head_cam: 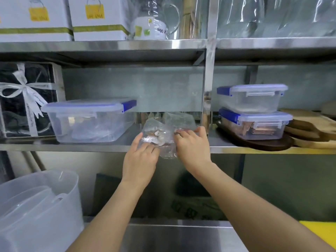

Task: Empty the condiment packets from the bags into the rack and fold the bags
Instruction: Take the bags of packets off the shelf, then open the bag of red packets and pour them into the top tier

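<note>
One clear bag holding condiment packets lies at the front edge of the steel shelf, its lower end hanging over. The left hand grips its left side and the right hand pinches its right. A lidded container stands just to the left.
</note>
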The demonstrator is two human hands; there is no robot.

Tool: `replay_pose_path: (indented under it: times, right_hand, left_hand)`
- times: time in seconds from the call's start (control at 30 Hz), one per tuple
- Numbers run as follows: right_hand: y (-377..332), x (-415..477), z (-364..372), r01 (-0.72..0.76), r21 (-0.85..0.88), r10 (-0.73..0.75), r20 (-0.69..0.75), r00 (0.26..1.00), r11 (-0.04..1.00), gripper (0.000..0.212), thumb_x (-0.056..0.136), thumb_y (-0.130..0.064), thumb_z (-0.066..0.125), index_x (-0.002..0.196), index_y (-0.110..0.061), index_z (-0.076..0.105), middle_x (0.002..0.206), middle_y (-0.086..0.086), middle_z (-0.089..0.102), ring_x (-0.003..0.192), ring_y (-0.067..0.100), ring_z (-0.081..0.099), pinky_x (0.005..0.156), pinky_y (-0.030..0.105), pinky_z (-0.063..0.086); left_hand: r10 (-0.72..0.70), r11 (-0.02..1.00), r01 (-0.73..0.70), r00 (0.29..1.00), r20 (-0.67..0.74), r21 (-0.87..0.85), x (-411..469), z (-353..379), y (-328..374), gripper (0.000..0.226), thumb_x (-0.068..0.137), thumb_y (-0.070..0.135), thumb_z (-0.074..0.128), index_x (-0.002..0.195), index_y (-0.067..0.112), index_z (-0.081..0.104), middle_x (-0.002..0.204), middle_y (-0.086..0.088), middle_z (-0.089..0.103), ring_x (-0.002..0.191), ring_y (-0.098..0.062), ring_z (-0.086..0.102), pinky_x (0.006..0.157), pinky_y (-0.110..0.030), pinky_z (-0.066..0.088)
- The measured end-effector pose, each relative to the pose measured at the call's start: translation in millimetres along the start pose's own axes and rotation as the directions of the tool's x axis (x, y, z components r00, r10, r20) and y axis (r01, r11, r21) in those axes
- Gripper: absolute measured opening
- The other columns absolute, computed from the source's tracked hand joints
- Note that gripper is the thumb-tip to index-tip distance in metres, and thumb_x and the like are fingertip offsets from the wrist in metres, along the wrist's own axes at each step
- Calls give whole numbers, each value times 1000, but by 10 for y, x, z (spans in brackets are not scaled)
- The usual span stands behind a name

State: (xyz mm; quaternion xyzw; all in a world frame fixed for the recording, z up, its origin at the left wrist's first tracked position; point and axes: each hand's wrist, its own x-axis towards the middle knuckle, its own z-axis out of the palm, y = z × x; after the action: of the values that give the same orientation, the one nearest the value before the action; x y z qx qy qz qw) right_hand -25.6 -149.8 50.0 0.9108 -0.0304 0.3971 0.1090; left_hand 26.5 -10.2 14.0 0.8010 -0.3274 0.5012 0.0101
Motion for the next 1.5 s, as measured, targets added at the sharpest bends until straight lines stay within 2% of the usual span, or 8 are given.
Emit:
replay_pose_path:
  times: [0.1, 0.3, 0.6, 0.77, 0.87, 1.17, 1.37, 1.5]
  right_hand:
    - [91, -45, -112, 7, 42, -4, -82, 997, 999, 5, 63, -10, 73, 61, -10, 68, 62, 4, 71, 63, 23, 65, 79, 35, 39]
    - [289, -27, -582, -116, 235, 131, -52, 990, 965, 16, 84, -11, 53, 74, -13, 65, 82, 1, 68, 76, 20, 52, 80, 32, 21]
    - [455, -183, -1646, -297, 326, 280, 99, 955, 897, 19, 88, -10, 50, 84, -6, 68, 81, 12, 69, 76, 32, 58, 77, 39, 47]
    - [522, -434, -2299, -305, 330, 223, 263, 938, 893, 19, 82, -7, 51, 75, -10, 68, 76, 9, 66, 74, 31, 59, 62, 35, 50]
    - [427, -759, -2587, -268, 309, 133, 393, 910, 913, 21, 79, -9, 54, 63, -19, 62, 63, 0, 59, 63, 22, 55, 55, 27, 40]
    - [-152, -1987, -2500, -245, 296, -35, 699, 714, 923, 15, 80, -8, 57, 86, -10, 71, 89, 9, 71, 80, 28, 65, 74, 39, 57]
    - [-214, -2044, -2614, -184, 250, 53, 455, 889, 951, 22, 83, -10, 48, 86, -14, 69, 85, 7, 66, 76, 30, 58, 62, 30, 39]
    - [-399, -2513, -2623, 17, 284, -77, 200, 977, 959, 8, 71, -7, 58, 70, -5, 66, 70, 14, 67, 65, 36, 62, 55, 30, 38]
  left_hand:
    - [-79, 994, 79, 997, 6, -76, -31, -111, -12, 18, 63, 4, 78, 80, 9, 74, 78, -8, 76, 77, -19, 72, 102, -47, 40]
    - [-224, 953, 238, 970, 93, -189, 12, -615, -135, 17, 67, 1, 74, 78, 14, 75, 77, -6, 76, 77, -19, 72, 105, -43, 27]
    - [-347, 898, 412, 879, 328, -154, 129, -1792, -316, 24, 89, 17, 54, 104, 28, 70, 114, -7, 69, 135, -26, 36, 103, -38, 35]
    - [-300, 905, 393, 861, 410, -164, 40, -2504, -304, 23, 90, 21, 50, 99, 29, 70, 116, -6, 68, 127, -27, 45, 90, -37, 42]
    - [-251, 924, 357, 834, 491, -134, -145, -2856, -183, 20, 85, 16, 53, 88, 21, 71, 98, -4, 72, 96, -29, 61, 74, -34, 46]
    - [-98, 905, 398, 540, 836, -151, -1126, -3200, 354, 37, 85, 20, 59, 48, 20, 51, 72, -7, 62, 69, -24, 51, 65, -33, 43]
    - [-251, 929, 362, 774, 581, -80, -1320, -3344, 334, 19, 75, 5, 46, 61, 15, 53, 70, -11, 63, 70, -36, 57, 54, -30, 27]
    - [-192, 969, 242, 852, 487, -40, -1705, -3472, 572, 12, 57, 7, 70, 66, 14, 68, 62, -9, 69, 57, -30, 64, 47, -25, 33]
